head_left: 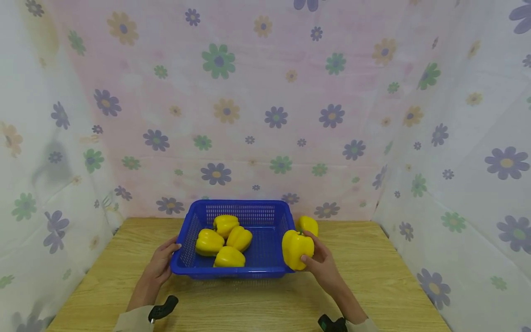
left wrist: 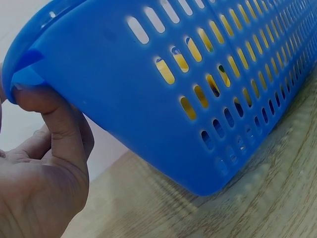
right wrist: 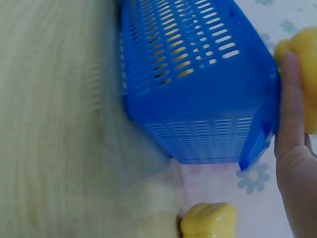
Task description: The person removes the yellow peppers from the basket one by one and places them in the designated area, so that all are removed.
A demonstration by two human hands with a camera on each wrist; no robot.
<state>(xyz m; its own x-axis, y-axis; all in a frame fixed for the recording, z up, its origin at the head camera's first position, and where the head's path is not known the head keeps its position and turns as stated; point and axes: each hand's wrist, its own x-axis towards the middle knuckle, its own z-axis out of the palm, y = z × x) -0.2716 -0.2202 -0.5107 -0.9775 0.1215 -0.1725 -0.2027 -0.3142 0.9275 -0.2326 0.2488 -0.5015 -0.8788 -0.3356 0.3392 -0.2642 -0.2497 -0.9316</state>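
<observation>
A blue plastic basket with slotted walls sits on the wooden table, several yellow bell peppers lying in its left half. My left hand grips the basket's left rim; in the left wrist view its bent fingers hook under that rim. At the right rim, my right hand holds another yellow bell pepper upright, thumb on its near side. The right wrist view has this held pepper at its right edge, beside the basket's wall.
One more yellow bell pepper stands on the table just right of the basket, partly hidden behind the right hand and its pepper. Flower-patterned cloth hangs behind the table and on both sides.
</observation>
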